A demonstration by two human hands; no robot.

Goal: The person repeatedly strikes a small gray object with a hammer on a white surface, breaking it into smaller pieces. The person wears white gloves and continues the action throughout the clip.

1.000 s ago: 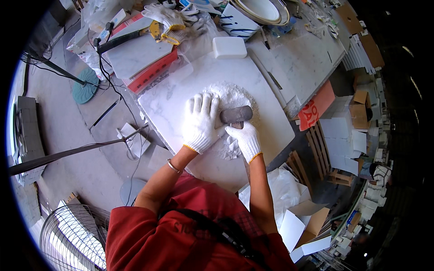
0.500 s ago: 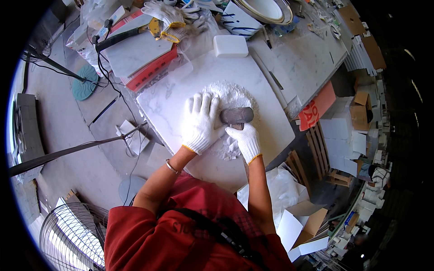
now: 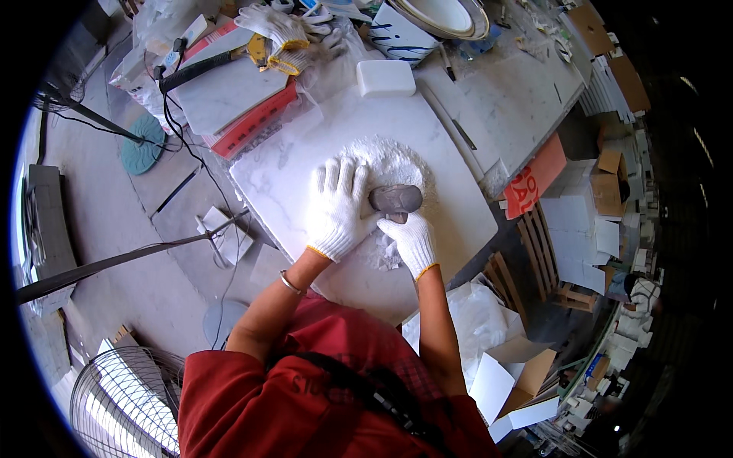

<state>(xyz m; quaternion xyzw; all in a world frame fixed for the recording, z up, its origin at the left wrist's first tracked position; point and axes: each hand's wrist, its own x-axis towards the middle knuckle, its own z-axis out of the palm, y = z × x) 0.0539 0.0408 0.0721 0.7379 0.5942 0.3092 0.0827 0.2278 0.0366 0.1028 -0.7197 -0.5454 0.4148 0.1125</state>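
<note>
White knitted gloves with yellow cuffs cover both hands. My left hand (image 3: pixel 336 204) lies flat, fingers stretched forward, beside a heap of white powder and chips (image 3: pixel 391 156). What lies under its palm is hidden. My right hand (image 3: pixel 413 240) is wrapped round the handle of a hammer (image 3: pixel 395 200), the thumb toward the head. The dark, worn hammer head is over the powder, just right of my left hand. Most of the handle is hidden by the hand and arm. Beneath everything is a pale marble slab (image 3: pixel 462 210).
A white block (image 3: pixel 385 79) stands at the slab's far edge. Spare gloves (image 3: pixel 275 30) and a black-handled tool (image 3: pixel 200 70) rest on a red-sided box at far left. Round basins (image 3: pixel 443 15) are at the back. An open carton (image 3: pixel 496 382) sits near right; a wire fan cage (image 3: pixel 122 397), near left.
The hammer head has tilted, showing more of its near side, and my right hand has shifted slightly left. My left hand stays in place on the slab.
</note>
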